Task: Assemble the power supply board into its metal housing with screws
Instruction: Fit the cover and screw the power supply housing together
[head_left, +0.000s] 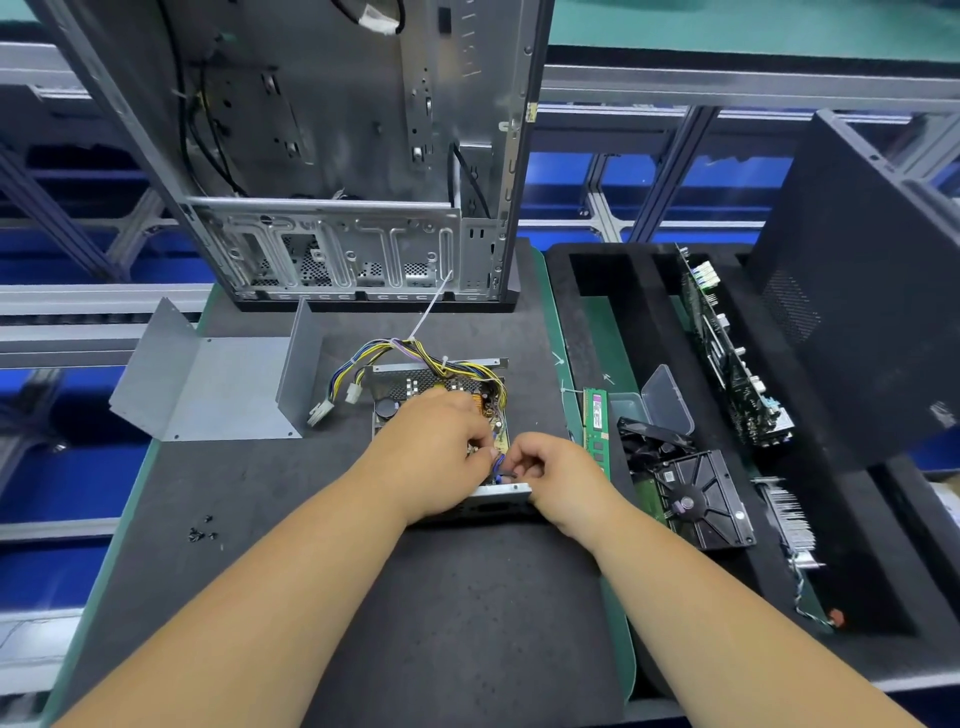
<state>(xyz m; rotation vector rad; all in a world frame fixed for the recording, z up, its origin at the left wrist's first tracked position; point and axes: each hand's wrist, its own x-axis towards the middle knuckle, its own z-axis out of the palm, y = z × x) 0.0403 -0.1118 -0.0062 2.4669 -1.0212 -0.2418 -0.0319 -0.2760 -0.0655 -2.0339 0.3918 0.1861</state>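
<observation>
Lying flat, long axis running away from the person, the housing holds the board; both hands pinch its wires.

On the bench sit 1 power supply housing with 1 circuit board inside it, 1 bent metal cover and 1 open computer case. 2 hands work there: 1 left hand, 1 right hand. A small cluster of black screws is too tiny to count. The foam tray holds 1 memory stick, 1 hard drive, 1 clear plastic box and 1 motherboard.
</observation>
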